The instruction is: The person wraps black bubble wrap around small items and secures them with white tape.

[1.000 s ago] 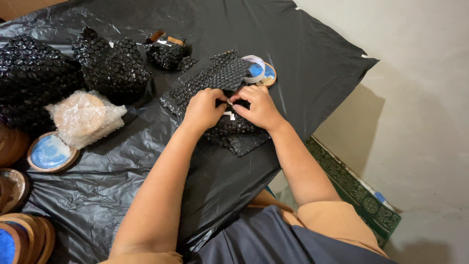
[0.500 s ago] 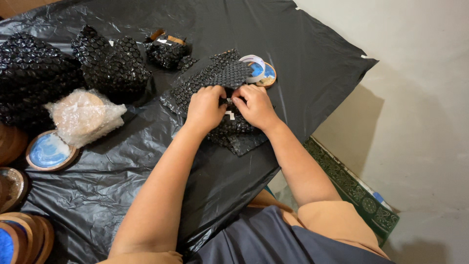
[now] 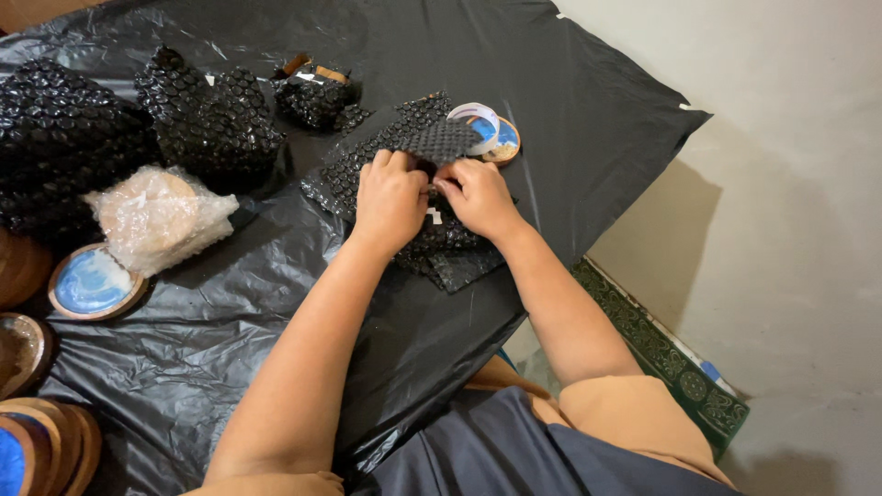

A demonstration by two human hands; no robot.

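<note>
Parcel of black bubble wrap (image 3: 418,184), centre of black plastic sheet (image 3: 276,303): left hand (image 3: 390,197) pins fold flat, right hand (image 3: 478,197) pinches seam shut; tape roll (image 3: 473,119) just beyond, within reach

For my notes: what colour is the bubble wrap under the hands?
Black, in the head view: bubble wrap.

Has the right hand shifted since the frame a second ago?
Yes, slightly. The right hand has edged left toward the left hand, while the tape roll behind it keeps its place on the black plastic sheet.
</note>
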